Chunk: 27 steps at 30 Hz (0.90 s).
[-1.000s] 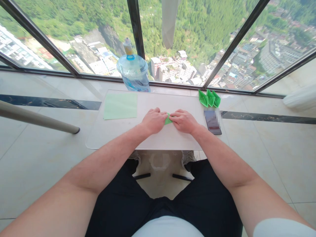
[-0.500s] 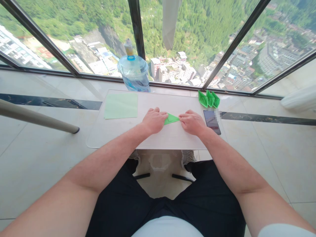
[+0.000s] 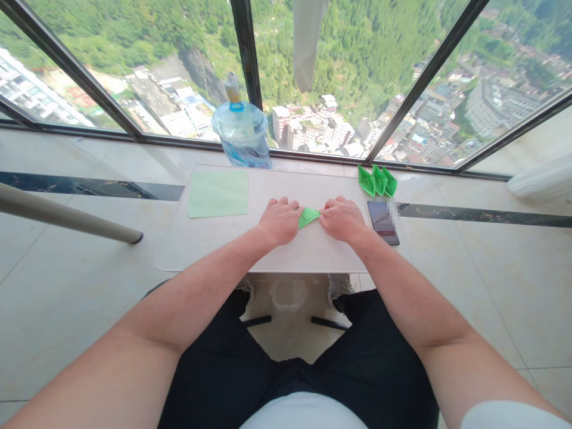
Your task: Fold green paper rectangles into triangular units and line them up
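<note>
A small folded piece of green paper (image 3: 308,216) lies on the white table (image 3: 214,244), between my two hands. My left hand (image 3: 279,220) has its fingers curled and presses on the paper's left end. My right hand (image 3: 342,218) pinches the paper's right tip with closed fingers. Most of the folded piece is hidden under my fingers.
A flat pale green sheet (image 3: 218,192) lies at the table's back left. Three folded green paper shapes (image 3: 378,180) stand at the back right, with a dark phone (image 3: 383,221) in front of them. A large water bottle (image 3: 241,131) stands by the window. A pole (image 3: 67,217) slants in from the left.
My right hand slid right along the green paper, baring a long triangle, then came back in towards the left hand. The left hand stayed put.
</note>
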Motion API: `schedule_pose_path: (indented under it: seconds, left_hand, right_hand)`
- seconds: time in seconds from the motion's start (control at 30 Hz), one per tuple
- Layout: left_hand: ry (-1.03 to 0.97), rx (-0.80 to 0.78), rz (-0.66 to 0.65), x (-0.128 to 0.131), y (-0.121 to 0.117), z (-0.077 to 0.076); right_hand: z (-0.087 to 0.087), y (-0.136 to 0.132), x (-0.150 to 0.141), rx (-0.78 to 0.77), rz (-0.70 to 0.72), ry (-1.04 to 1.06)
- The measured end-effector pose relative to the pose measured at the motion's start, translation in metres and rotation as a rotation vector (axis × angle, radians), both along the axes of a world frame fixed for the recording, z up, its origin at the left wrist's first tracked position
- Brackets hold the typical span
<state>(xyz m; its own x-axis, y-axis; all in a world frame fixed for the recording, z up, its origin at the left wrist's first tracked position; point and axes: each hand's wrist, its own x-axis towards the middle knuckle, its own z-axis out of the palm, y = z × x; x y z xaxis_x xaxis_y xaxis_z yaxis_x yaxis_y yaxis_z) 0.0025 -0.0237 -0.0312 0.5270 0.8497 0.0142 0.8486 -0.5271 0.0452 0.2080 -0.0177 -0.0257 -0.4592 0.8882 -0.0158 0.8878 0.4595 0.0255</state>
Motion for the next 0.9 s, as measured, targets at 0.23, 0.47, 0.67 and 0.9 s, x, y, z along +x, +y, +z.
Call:
schedule_pose_path:
  seconds: [0.23, 0.47, 0.67, 0.9]
  left_hand:
    - [0.024, -0.006, 0.117, 0.001, 0.001, 0.002]
    - [-0.024, -0.095, 0.184, -0.009, 0.012, -0.001]
    - [-0.197, 0.019, -0.120, -0.022, 0.029, -0.017]
    - [-0.160, 0.005, -0.172, -0.020, 0.024, -0.011]
  right_hand:
    - [-0.004, -0.002, 0.003, 0.116, -0.069, 0.204]
    - [-0.003, -0.013, -0.018, -0.067, 0.291, 0.290]
    - [0.001, -0.016, -0.025, -0.085, 0.257, 0.164]
    - [0.004, -0.019, -0.032, -0.058, 0.149, 0.085]
